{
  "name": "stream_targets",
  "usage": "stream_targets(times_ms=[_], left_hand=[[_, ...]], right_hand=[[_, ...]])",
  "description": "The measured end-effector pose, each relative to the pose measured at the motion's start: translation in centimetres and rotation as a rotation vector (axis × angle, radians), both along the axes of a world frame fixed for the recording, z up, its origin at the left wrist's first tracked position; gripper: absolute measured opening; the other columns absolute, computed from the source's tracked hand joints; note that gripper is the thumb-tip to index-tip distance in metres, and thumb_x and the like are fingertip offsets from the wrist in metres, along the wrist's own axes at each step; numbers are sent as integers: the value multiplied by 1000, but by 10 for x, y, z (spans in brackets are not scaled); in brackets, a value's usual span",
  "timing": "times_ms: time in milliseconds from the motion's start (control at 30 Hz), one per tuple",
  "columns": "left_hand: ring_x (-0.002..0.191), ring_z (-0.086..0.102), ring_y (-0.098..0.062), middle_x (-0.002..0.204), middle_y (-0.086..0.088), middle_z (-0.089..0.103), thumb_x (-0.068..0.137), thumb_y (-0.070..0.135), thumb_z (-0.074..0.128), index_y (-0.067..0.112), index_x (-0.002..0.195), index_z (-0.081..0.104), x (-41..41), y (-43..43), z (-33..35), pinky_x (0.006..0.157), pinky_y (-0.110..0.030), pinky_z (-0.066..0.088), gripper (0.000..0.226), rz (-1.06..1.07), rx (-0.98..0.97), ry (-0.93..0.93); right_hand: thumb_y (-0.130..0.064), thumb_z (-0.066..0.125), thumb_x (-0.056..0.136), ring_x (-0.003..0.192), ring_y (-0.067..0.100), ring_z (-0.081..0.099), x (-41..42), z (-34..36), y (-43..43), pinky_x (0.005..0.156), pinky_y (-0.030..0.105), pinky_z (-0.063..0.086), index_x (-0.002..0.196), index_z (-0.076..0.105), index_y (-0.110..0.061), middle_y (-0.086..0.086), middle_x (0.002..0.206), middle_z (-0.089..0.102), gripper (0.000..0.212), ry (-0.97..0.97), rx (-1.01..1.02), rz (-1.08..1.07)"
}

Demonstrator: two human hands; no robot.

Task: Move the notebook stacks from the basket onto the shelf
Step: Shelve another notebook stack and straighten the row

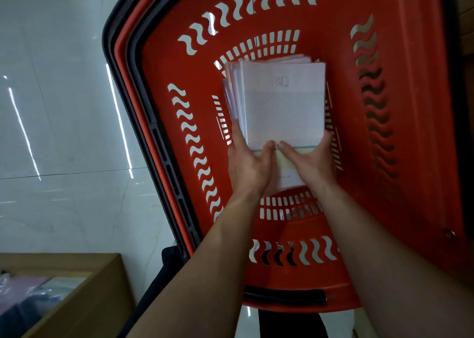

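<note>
A stack of white notebooks (282,101) with a grey grid-patterned cover sits inside the red plastic basket (164,86), slightly fanned at its left edge. My left hand (247,163) grips the stack's near left edge, thumb on the top cover and fingers along the side. On the near right edge my right hand (309,162) holds the same stack, thumb on the cover beside the left thumb. A pale yellow notebook (283,166) shows between my hands, below the top cover.
The basket has a black rim and wavy slots and stands on a glossy white tiled floor (56,132). A brown cardboard box (84,294) with purple and dark items lies at the lower left. Brown shelving edges show at the far right (466,17).
</note>
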State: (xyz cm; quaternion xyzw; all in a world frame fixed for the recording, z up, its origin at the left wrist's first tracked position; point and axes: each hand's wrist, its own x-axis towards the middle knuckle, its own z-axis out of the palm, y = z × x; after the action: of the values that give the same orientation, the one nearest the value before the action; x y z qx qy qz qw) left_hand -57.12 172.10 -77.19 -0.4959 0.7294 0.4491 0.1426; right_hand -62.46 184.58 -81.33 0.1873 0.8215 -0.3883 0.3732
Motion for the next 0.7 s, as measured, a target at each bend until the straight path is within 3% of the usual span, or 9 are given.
stream_targets(times_ms=[233,400,500,633,700], left_hand=[[128,56,-26,145,-3,51,70,71,64,42,155,17,-14,-27,16,99,-51,54,101,-131,34,54],[116,62,-19,132,3,57,78,56,72,32,151,30,-22,-41,50,87,-39,61,87,-218,43,83],[107,62,-9,124,10,60,87,35,76,23,144,41,-24,-52,85,81,-24,59,68,-263,28,132],[93,60,10,108,22,61,86,34,77,24,139,49,-18,-73,145,70,-3,48,61,-267,-7,176],[90,57,20,101,29,61,85,32,79,26,135,54,-11,-86,179,71,-1,44,56,-255,-28,197]], right_hand=[[-67,82,67,122,17,56,3,9,-5,102,37,46,142,37,-23,-4,133,58,98,-5,-87,-69],[-53,71,87,111,16,55,9,33,-12,74,21,41,143,36,-23,-6,123,55,73,-71,-188,-96],[-57,70,80,111,17,56,12,57,-22,71,12,39,142,37,-21,-3,124,56,79,-53,-238,-150],[-53,70,71,103,7,62,17,105,-43,71,6,45,141,37,-20,-10,115,61,84,-51,-342,-208],[-57,76,63,103,4,64,20,134,-53,79,12,50,142,37,-16,-9,117,63,97,-46,-383,-218]])
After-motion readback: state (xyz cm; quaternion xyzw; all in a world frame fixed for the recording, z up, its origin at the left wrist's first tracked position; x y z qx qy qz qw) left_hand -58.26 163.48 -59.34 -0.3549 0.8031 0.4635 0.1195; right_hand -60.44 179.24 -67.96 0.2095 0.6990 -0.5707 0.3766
